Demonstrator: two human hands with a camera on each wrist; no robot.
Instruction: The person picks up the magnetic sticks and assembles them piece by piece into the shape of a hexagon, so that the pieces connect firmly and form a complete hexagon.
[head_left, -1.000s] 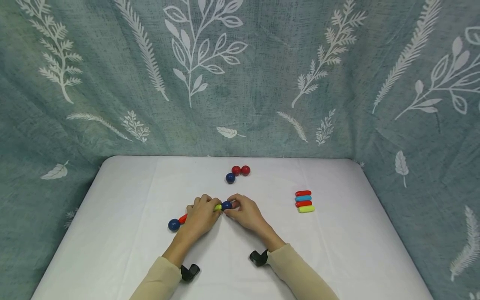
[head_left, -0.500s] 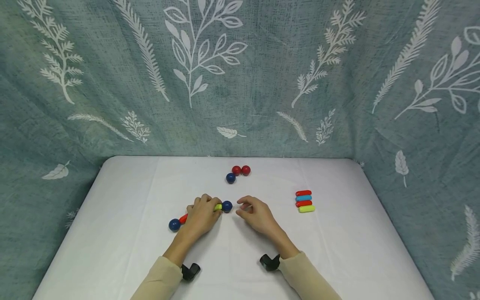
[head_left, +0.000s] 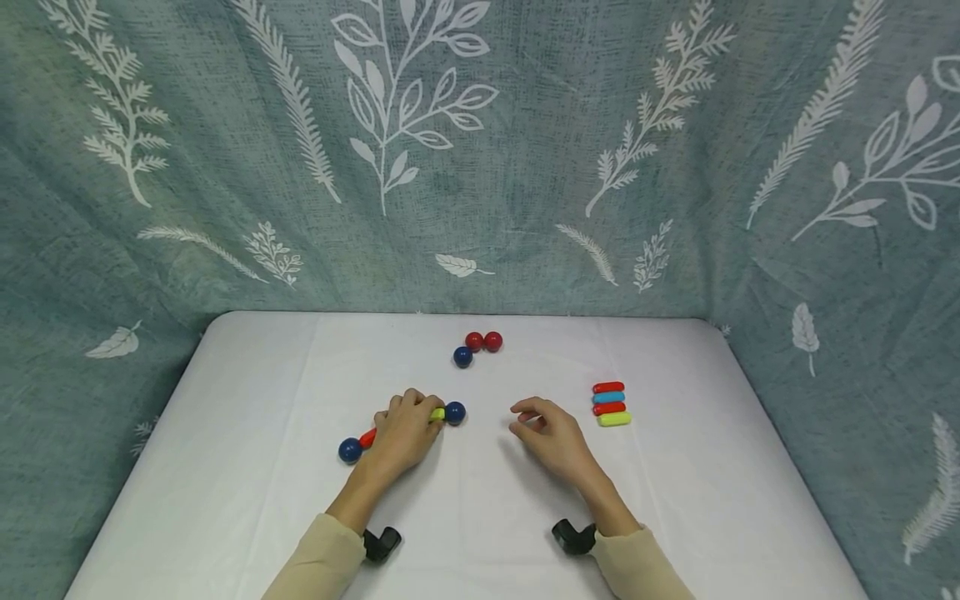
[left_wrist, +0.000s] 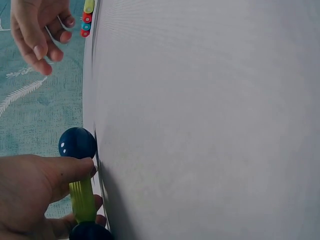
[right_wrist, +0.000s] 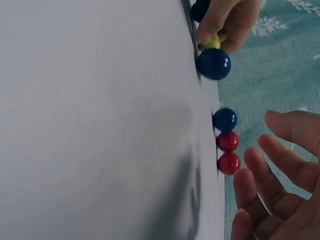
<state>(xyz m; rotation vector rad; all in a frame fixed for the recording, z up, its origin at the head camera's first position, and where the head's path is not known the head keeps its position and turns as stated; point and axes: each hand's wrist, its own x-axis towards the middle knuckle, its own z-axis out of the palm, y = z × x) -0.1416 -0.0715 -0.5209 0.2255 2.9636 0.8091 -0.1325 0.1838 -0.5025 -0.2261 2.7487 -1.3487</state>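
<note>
My left hand (head_left: 407,432) grips a yellow-green rod (left_wrist: 82,202), thumb on one side and fingers on the other. This rod joins a blue ball (head_left: 454,413) at its right end to another blue ball (left_wrist: 91,233), which the hand covers in the head view. From under the hand a red rod (head_left: 367,437) runs left to a further blue ball (head_left: 350,451). To the right, my right hand (head_left: 557,442) hovers over the table with loosely bent fingers (right_wrist: 270,175) and holds nothing.
Toward the back of the white table (head_left: 262,358) sit two red balls (head_left: 492,341) side by side and a loose blue ball (head_left: 462,357). On the right lies a stack-like row of short rods: red (head_left: 608,387), blue (head_left: 608,397), red, yellow-green (head_left: 615,419). A leaf-patterned curtain (head_left: 525,167) hangs behind.
My right hand has let go of the blue ball at the chain's right end and moved right, toward the row of rods. My left hand stays in place on the chain.
</note>
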